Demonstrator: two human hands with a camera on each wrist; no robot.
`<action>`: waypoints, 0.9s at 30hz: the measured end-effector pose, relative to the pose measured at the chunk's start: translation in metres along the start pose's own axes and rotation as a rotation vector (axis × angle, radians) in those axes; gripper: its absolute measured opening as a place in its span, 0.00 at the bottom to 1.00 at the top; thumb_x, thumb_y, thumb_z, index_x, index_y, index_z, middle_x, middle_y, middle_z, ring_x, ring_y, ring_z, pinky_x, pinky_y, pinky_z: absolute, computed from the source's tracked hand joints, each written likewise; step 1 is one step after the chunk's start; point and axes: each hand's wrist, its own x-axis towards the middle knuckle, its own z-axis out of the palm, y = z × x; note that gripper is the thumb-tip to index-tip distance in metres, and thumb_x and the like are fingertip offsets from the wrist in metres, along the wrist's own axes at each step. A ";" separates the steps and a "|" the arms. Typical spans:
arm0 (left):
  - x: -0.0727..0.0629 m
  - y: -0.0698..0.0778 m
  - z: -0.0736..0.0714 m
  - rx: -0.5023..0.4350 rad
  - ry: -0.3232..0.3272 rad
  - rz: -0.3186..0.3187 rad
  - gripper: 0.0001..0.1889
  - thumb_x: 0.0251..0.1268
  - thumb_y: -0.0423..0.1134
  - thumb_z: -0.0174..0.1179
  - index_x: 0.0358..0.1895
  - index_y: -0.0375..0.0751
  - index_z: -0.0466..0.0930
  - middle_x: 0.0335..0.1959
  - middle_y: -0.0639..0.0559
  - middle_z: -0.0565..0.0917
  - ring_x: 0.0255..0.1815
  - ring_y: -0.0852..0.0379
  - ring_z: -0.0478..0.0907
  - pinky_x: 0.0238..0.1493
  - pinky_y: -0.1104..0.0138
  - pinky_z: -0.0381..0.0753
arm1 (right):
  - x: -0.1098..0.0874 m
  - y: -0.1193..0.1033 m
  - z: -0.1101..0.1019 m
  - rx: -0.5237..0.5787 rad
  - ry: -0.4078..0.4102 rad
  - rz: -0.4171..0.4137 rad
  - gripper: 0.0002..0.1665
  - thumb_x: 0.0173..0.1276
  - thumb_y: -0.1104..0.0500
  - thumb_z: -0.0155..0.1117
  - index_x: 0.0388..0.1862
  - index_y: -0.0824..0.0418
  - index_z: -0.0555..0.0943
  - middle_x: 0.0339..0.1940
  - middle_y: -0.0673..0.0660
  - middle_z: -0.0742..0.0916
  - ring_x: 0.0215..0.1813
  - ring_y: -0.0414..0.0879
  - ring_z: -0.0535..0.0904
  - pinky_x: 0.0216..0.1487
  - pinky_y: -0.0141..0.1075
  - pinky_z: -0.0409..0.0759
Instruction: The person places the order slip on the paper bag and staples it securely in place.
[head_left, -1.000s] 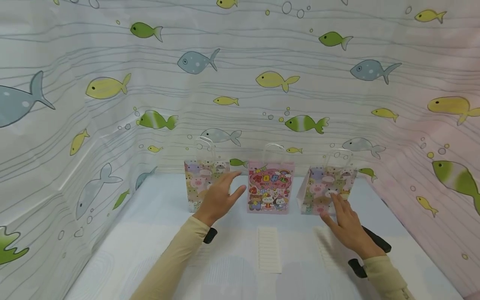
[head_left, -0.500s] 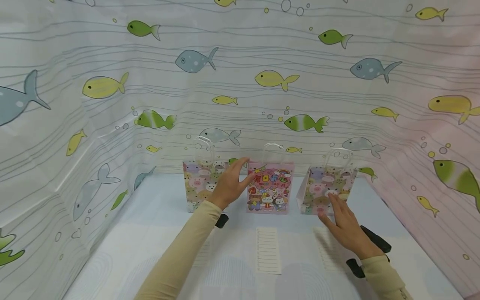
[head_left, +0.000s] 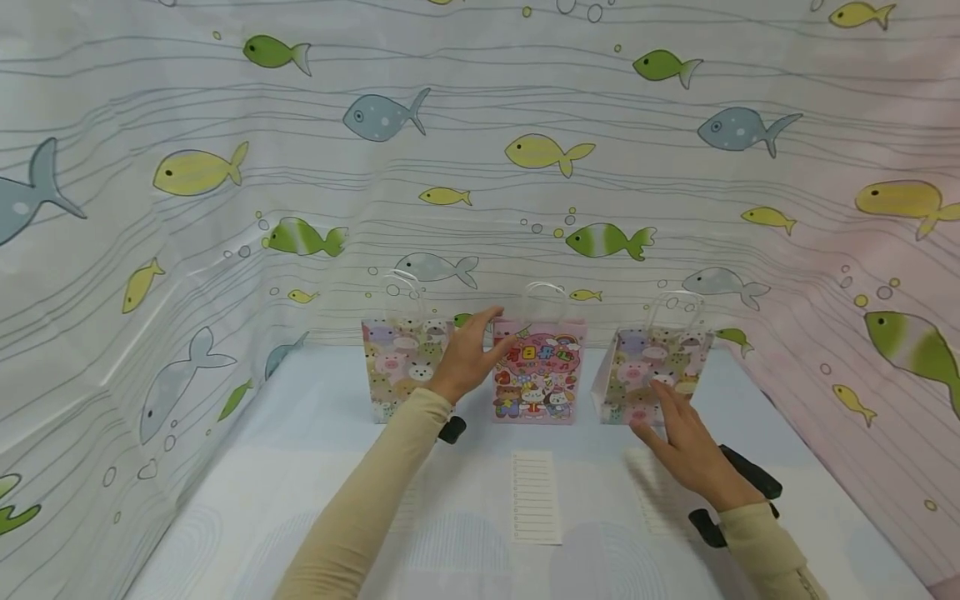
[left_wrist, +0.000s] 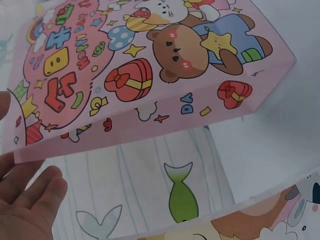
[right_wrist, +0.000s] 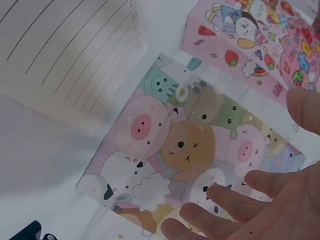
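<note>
- At far left and across the back: a fish-print sheet, wrapping round the table.
- Next, left bag: stands upright on the table; bears an animal print and a raised pale loop handle.
- In front, left paper slip: lies flat, partly covered by the left sleeve.
- Left hand: reaches across the left bag's edge to the upper left corner of the pink bag; holds thumb and fingers apart, with that corner between; cannot tell whether touching.
- Pink bag: stands upright at centre, between two animal-print bags; shows a cartoon front and a loop handle.
- Nearer, middle paper slip: lies flat, ruled with lines.
- Right bag: stands upright, turned slightly, showing one side panel.
- Right paper slip: lies flat beside the right hand.
- Right hand: extends before the right bag, fingers spread; cannot confirm contact.
- Just beside: a black object.
</note>
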 end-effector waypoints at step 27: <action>0.012 -0.001 0.006 -0.200 -0.005 -0.083 0.13 0.78 0.48 0.56 0.57 0.50 0.81 0.49 0.53 0.86 0.52 0.56 0.82 0.52 0.60 0.82 | 0.023 -0.047 0.046 0.069 -0.095 -0.087 0.39 0.71 0.41 0.67 0.75 0.57 0.71 0.68 0.59 0.79 0.65 0.59 0.77 0.60 0.60 0.75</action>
